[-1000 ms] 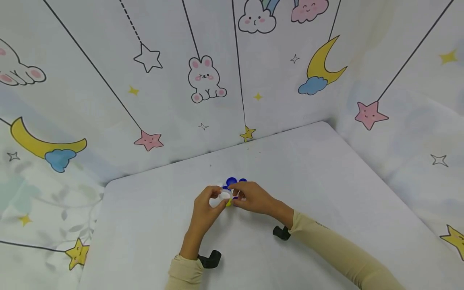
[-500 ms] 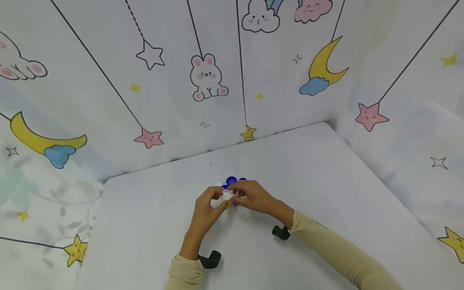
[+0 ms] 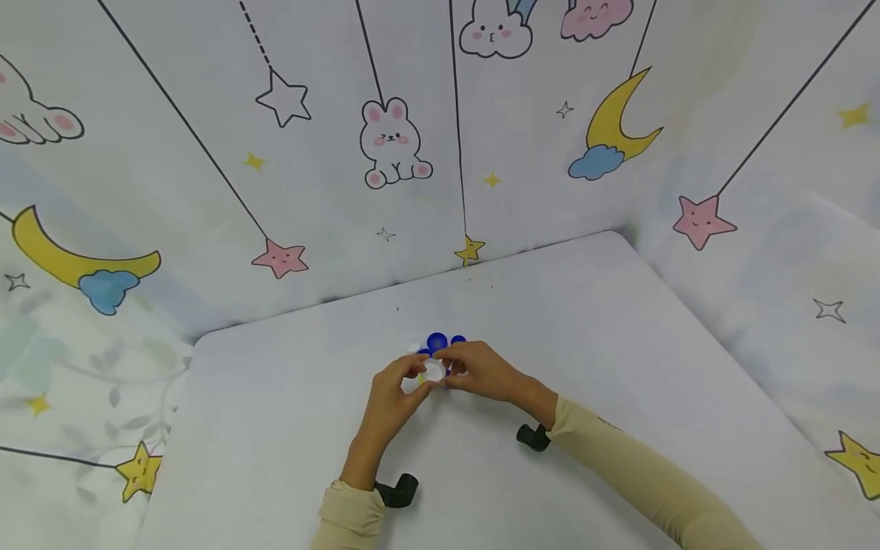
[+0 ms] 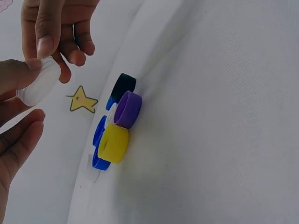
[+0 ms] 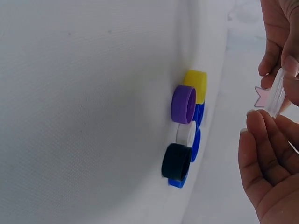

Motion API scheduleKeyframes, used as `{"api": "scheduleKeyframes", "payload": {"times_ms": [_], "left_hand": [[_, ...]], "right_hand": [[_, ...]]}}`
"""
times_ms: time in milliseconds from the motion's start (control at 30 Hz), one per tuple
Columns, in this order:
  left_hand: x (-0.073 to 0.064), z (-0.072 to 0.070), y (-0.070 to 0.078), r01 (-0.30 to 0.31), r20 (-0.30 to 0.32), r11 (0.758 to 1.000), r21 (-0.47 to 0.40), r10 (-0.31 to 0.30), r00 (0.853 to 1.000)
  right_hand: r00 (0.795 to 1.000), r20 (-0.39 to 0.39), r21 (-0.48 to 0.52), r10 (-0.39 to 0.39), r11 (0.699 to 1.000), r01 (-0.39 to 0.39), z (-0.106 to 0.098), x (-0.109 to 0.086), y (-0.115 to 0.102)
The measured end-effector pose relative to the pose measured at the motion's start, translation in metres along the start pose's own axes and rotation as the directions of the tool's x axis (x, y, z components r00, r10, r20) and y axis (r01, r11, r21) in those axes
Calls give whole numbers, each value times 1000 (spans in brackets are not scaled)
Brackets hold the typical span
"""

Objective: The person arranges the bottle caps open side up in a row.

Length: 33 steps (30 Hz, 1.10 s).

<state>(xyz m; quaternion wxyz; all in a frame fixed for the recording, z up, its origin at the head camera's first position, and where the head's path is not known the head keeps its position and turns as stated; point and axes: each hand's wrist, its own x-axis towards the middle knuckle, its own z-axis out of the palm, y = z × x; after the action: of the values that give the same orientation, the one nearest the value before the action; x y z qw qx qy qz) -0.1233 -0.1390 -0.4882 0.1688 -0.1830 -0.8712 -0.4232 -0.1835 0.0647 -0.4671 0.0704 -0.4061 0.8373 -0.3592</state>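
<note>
A round white translucent cap (image 3: pixel 434 371) is held up above the table between my two hands. My left hand (image 3: pixel 390 393) pinches its left rim between thumb and fingers. Opposite it, the right hand (image 3: pixel 484 370) pinches the right rim, thumb below and fingers above in the head view. The left wrist view shows the cap (image 4: pixel 43 85) tilted, with both thumbs near its edge. Seen from the right wrist, the cap (image 5: pixel 276 97) is nearly edge-on. Behind and below the hands lies a group of caps, including a purple cap (image 4: pixel 128 109) and a yellow cap (image 4: pixel 113 143).
The group also has blue caps (image 3: pixel 437 341), a dark cap (image 5: pixel 176 162) and a white cap (image 5: pixel 187 134), set close together on the white table (image 3: pixel 275 428). A wall sheet with cartoon prints (image 3: pixel 390 141) rises behind the table. Black mounts (image 3: pixel 399 491) sit at both wrists.
The white cap has shifted slightly right in the head view and its round face shows more fully. Both hands keep their hold with small finger movements.
</note>
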Motion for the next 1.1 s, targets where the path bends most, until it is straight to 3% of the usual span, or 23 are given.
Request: {"api": "scheduleKeyframes", "payload": {"times_ms": [433,633,867,1100], "left_hand": [[0,10,-3,-12,39,1000,17,12,999],[-2,12,-3,-16,41,1000,12,16,999],[-2,18,-5,5,88,1000,18,-6,996],[-2,23,-5,-23,103,998,65,17,995]], "right_hand": [[1000,8,-8,25,1000,-24,-3,-4,5],[999,4,-91,39,995,-38,-1,-6,7],[998,-4,-197,63,978,-63,3,-9,11],[998,-6,-257,67,964,-66,5,-11,17]]}}
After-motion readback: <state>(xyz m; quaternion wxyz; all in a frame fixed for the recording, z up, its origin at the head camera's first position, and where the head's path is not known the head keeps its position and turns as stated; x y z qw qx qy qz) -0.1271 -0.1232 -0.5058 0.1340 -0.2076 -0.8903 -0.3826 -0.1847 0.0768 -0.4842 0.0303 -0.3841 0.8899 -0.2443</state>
